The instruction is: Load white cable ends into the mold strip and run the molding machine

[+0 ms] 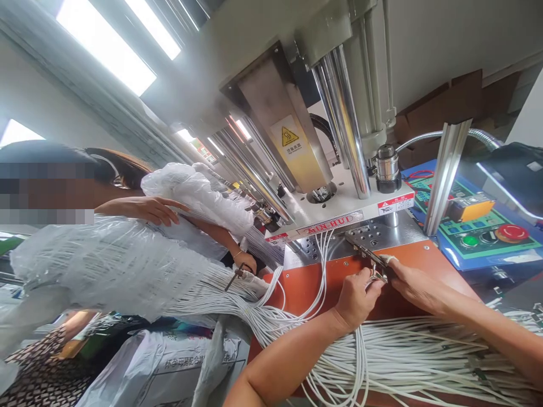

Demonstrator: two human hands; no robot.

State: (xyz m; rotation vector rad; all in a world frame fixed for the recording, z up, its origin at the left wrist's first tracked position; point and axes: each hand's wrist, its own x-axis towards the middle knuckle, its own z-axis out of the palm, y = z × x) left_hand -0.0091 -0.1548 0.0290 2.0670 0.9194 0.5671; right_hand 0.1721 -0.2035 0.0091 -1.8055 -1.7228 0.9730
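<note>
My right hand (409, 282) grips the near end of a narrow, dark metal bar (360, 247) that looks like a mould strip. The bar's far end lies over the steel bed of the press, which has several round holes. My left hand (354, 297) is closed, its thumb and fingertips pinching a small shiny metal piece (375, 276) at the bar's near end. Its exact kind is partly hidden by the fingers. White cables (360, 362) hang below my left wrist. Another group of white cables (324, 254) runs into the press under its upper plate.
The press (314, 220) rises ahead, with a hot-surface warning label on its block. At right sits a blue control box (487, 226) with a red stop button. Bundled white cables (403, 350) cover the front. A co-worker (169, 215) is at left beside plastic-wrapped cable bundles (114, 271).
</note>
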